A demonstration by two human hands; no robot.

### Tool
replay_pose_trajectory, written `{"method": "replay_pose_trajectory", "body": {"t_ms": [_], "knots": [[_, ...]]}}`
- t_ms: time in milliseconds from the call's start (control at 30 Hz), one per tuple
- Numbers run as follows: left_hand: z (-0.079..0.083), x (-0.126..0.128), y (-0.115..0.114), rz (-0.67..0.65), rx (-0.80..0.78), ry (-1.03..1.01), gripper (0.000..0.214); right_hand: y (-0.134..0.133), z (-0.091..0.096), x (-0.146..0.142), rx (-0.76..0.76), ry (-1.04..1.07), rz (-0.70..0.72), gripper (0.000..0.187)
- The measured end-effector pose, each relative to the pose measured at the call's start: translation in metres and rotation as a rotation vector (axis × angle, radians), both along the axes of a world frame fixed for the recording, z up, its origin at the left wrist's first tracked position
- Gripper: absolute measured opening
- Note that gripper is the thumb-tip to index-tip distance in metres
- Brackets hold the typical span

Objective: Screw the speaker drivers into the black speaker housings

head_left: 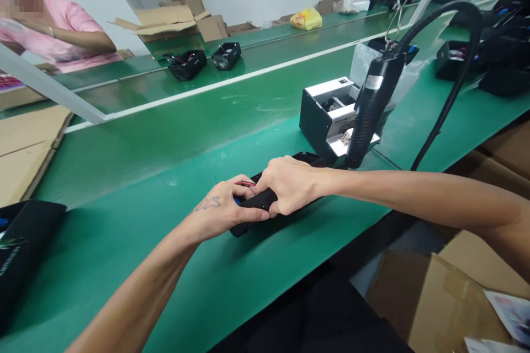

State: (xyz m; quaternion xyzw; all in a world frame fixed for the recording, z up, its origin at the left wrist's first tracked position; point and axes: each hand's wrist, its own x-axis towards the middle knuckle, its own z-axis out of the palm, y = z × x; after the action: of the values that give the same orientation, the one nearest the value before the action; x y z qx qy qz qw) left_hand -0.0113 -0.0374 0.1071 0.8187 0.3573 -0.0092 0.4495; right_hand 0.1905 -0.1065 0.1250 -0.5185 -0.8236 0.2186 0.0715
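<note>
Both my hands meet over a black plastic housing (285,218) that lies on the green bench (136,242). My left hand (221,212) is closed on its near end, next to thin red and blue wires (245,183). My right hand (290,185) is wrapped round a black part on top of the housing. The housing's inside is mostly hidden by my fingers.
A black electric screwdriver (370,110) hangs on a cable just right of my hands, before a black-and-white screw feeder box (327,113). Two black housings (202,60) sit on the far belt. A person in pink (62,33) sits at far left. Cardboard boxes (434,298) stand at lower right.
</note>
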Motion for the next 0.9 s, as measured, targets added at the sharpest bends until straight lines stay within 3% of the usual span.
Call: {"method": "replay_pose_trajectory", "body": {"t_ms": [200, 267, 333, 400, 467, 533, 600, 667, 800, 833, 900], "knots": [[0.000, 0.000, 0.003, -0.009, -0.017, -0.012, 0.038, 0.004, 0.001, 0.001, 0.007, -0.017, 0.050, 0.054], [0.002, 0.001, 0.004, -0.021, 0.009, -0.013, 0.037, -0.004, 0.006, 0.004, 0.032, -0.007, 0.073, 0.054], [0.002, 0.000, 0.002, -0.034, 0.045, -0.031, 0.036, -0.023, 0.014, 0.011, 0.149, 0.105, 0.042, 0.051], [-0.002, -0.003, -0.005, -0.042, 0.104, -0.042, 0.035, -0.048, 0.017, 0.023, 0.379, 0.319, -0.127, 0.044], [-0.012, -0.008, -0.017, -0.043, 0.247, -0.049, 0.030, -0.074, 0.010, 0.040, 0.668, 0.532, -0.450, 0.035], [-0.028, -0.014, -0.031, -0.060, 0.492, -0.080, 0.019, -0.093, -0.006, 0.062, 0.973, 0.644, -0.824, 0.029], [-0.045, -0.019, -0.043, -0.115, 0.769, -0.141, 0.012, -0.102, -0.025, 0.086, 1.089, 0.573, -1.060, 0.046], [-0.058, -0.024, -0.052, -0.169, 0.999, -0.218, 0.010, -0.102, -0.038, 0.107, 1.002, 0.494, -1.138, 0.054], [-0.065, -0.030, -0.060, -0.235, 1.186, -0.313, 0.009, -0.092, -0.039, 0.128, 0.508, 0.601, -0.992, 0.043], [-0.065, -0.030, -0.062, -0.236, 1.196, -0.315, 0.010, -0.090, -0.038, 0.128, 0.452, 0.631, -0.983, 0.041], [-0.063, -0.030, -0.064, -0.242, 1.210, -0.309, 0.010, -0.089, -0.038, 0.124, 0.486, 0.683, -1.041, 0.034]]}}
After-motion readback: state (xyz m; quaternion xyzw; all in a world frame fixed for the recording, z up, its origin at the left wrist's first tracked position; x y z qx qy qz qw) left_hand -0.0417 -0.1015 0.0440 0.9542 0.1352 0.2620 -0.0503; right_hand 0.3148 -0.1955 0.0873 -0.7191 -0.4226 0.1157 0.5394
